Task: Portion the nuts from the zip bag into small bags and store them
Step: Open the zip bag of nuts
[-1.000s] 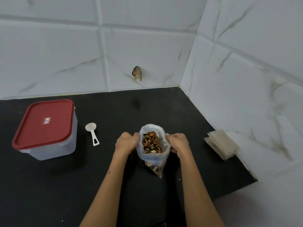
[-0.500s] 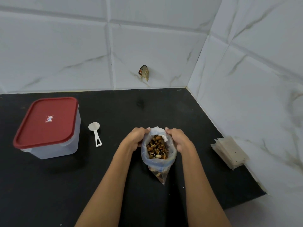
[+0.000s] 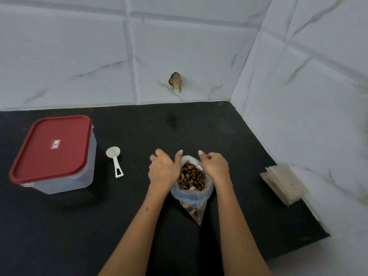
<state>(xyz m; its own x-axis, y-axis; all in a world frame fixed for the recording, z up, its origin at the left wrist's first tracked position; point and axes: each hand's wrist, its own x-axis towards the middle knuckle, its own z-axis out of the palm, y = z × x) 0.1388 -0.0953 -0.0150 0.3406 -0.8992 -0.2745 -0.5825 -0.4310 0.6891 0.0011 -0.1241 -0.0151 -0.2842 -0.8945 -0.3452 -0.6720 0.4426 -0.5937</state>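
A clear zip bag (image 3: 192, 198) stands upright on the black counter (image 3: 129, 216), its mouth rolled open and full of mixed nuts (image 3: 191, 178). My left hand (image 3: 163, 170) lies against the bag's left rim with the thumb up along the plastic. Across the mouth, my right hand (image 3: 216, 166) grips the right rim with curled fingers. A stack of small clear bags (image 3: 282, 183) lies at the right by the wall. Left of the hands lies a white scoop (image 3: 115, 160).
A clear storage container with a red lid (image 3: 52, 150) stands at the left of the counter. Tiled walls close the back and the right side. A small scrap (image 3: 175, 82) sticks to the back wall.
Both hands slid from the sides of the bag's mouth toward its far rim and closer together. The bag stays in place.
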